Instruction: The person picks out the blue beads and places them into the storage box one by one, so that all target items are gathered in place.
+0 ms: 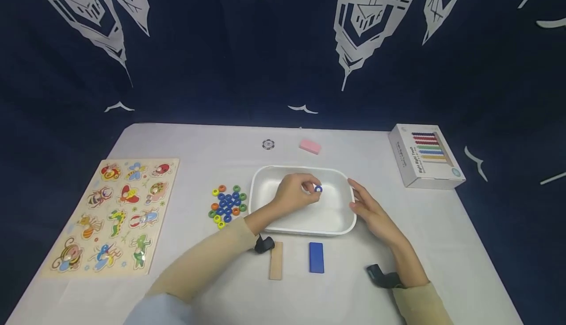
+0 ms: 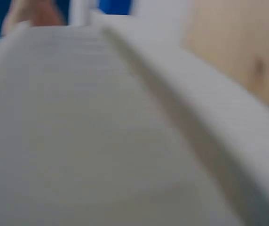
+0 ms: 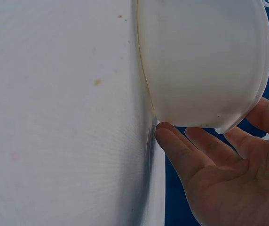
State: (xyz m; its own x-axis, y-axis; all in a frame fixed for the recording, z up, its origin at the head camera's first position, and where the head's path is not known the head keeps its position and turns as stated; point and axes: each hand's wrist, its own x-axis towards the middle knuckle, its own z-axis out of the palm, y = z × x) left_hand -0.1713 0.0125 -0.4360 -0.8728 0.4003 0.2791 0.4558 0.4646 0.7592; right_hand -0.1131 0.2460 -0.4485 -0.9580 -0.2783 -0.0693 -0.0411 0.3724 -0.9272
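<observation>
My left hand (image 1: pixel 296 193) is over the white tray (image 1: pixel 283 228), pinching a blue ring-shaped bead (image 1: pixel 318 188) between thumb and index finger. At the tray's right end, my right hand (image 1: pixel 371 214) touches the rim and outer wall with fairly straight fingers. The right wrist view shows these fingers (image 3: pixel 186 150) against the tray's end. Left of the tray lies a loose group of blue, green, yellow and orange beads (image 1: pixel 228 198). The left wrist view is blurred; it shows the tray's wall and rim close up, but not the pinched bead.
In front of the tray lie a wooden block (image 1: pixel 276 261) and a blue block (image 1: pixel 316 257). Behind it are a pink block (image 1: pixel 310 146) and a round token (image 1: pixel 268 144). An insect puzzle board (image 1: pixel 110 217) lies left; a white box (image 1: pixel 424 158) stands back right.
</observation>
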